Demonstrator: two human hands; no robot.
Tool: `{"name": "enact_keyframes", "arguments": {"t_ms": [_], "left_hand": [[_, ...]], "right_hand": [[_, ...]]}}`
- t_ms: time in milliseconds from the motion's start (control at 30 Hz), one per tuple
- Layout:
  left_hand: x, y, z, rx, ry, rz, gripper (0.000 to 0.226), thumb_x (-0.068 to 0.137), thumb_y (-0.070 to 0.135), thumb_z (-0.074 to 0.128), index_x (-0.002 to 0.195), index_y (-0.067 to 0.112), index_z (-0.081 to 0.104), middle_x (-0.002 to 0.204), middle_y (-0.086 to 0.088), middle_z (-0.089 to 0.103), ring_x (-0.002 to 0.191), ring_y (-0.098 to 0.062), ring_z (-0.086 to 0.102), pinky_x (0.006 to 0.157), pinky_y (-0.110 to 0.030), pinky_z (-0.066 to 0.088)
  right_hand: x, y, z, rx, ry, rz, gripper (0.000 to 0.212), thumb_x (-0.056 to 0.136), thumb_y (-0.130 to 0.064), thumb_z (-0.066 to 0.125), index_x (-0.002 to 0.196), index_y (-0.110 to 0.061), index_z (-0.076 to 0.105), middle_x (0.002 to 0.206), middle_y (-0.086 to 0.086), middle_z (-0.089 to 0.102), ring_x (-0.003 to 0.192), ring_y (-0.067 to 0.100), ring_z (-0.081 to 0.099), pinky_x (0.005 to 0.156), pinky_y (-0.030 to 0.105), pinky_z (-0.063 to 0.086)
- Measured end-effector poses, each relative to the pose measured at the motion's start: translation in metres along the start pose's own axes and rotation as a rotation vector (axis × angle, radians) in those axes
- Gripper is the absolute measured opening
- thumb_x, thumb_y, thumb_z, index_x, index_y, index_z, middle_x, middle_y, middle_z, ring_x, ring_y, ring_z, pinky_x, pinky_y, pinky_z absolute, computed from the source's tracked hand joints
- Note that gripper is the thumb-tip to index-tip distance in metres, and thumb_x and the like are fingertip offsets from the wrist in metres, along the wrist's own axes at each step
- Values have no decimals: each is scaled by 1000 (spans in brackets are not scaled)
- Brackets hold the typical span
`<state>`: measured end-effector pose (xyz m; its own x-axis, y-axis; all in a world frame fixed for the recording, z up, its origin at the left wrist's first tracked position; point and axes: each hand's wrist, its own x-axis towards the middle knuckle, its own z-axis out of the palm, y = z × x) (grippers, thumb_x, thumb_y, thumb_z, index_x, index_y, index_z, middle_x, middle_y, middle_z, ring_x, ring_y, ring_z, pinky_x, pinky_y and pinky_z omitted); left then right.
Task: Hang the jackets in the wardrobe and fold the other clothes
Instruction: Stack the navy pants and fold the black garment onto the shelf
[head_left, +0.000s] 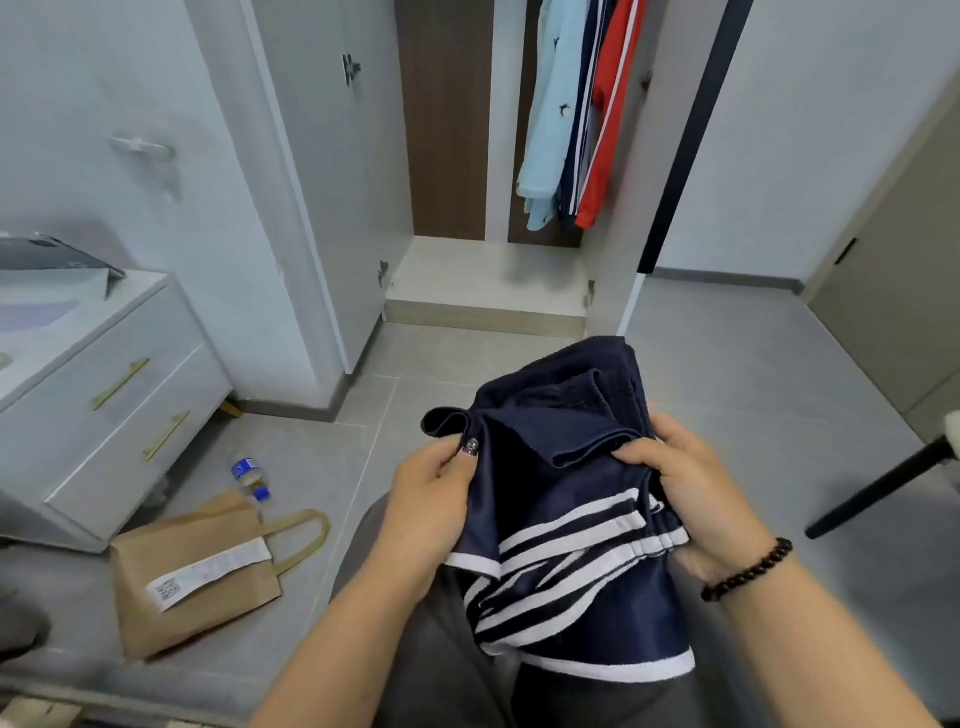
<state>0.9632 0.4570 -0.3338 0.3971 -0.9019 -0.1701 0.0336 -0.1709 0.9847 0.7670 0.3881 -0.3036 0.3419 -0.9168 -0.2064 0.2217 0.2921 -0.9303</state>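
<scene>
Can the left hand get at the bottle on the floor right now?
Probably not as things stand: the left hand grips the navy garment with the right hand, and the bottle lies low on the floor off to the left.

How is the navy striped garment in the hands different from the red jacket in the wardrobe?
The navy striped garment is bunched up and gripped by the left hand and the right hand, low over the lap; the red jacket hangs straight in the open wardrobe, untouched. The navy one shows several white stripes crossing at angles; the red one shows a single white stripe running down it. Both carry white stripes.
</scene>
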Motion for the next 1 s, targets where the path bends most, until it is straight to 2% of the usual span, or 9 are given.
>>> {"name": "enact_keyframes", "arguments": {"t_ms": [100,233,333,500,600,733,800,867,1000], "left_hand": [[-3,23,18,-13,-134,47,26,99,25,52,88,12,72,86,-18,72,73,-20,62,67,-34,47],[-12,21,62,100,-337,11,33,100,22,49,92,-9,56,76,-9,50,71,-20,41,66,-36,30],[-23,11,98,141,-432,-33,29,98,18,46,84,-4,57,78,-5,47,73,-20,38,67,-35,27],[-31,-1,138,159,-483,-94,28,97,16,46,86,-7,56,74,-6,51,69,-18,42,65,-30,34],[-32,-3,143,88,-531,-153,26,97,13,46,82,5,65,60,4,58,54,-5,52,52,-18,42],[-32,-6,142,86,-591,-153,32,95,8,43,101,22,72,60,6,58,54,-6,52,53,-19,45],[-32,-7,145,-17,-612,-231,43,95,5,41,127,29,58,62,1,58,52,-9,54,50,-21,47],[-34,-7,148,-115,-633,-315,55,95,1,37,144,26,38,62,-2,58,49,-12,55,45,-23,47],[-35,-19,146,-201,-588,-386,59,90,-2,31,142,22,42,59,-6,53,43,-13,47,40,-23,38]], "right_hand": [[-12,21,-35,66,135,134,27,85,2,49,106,-5,65,91,22,70,70,31,68,58,37,57],[-32,39,-70,138,335,303,16,86,-8,53,95,0,63,75,20,65,58,31,65,56,38,57],[-42,43,-89,168,381,388,27,89,-14,54,77,2,71,72,21,68,57,30,67,54,37,58],[-49,40,-103,81,276,471,23,81,-20,63,92,-2,72,87,17,71,70,29,67,70,38,52],[-51,37,-103,75,132,476,32,81,-23,62,106,-5,70,104,21,70,88,33,67,80,43,52],[-44,34,-99,42,58,312,23,93,-13,47,113,-5,55,90,25,67,79,36,64,71,45,54],[-41,32,-95,49,44,277,22,97,-23,45,99,-2,53,70,20,60,61,28,60,55,34,53],[-37,34,-93,43,82,292,37,96,-38,48,100,-2,57,65,14,57,54,22,57,48,28,50],[-36,45,-97,63,87,341,39,92,-38,58,106,-2,62,74,14,68,63,25,68,53,31,54]]}}
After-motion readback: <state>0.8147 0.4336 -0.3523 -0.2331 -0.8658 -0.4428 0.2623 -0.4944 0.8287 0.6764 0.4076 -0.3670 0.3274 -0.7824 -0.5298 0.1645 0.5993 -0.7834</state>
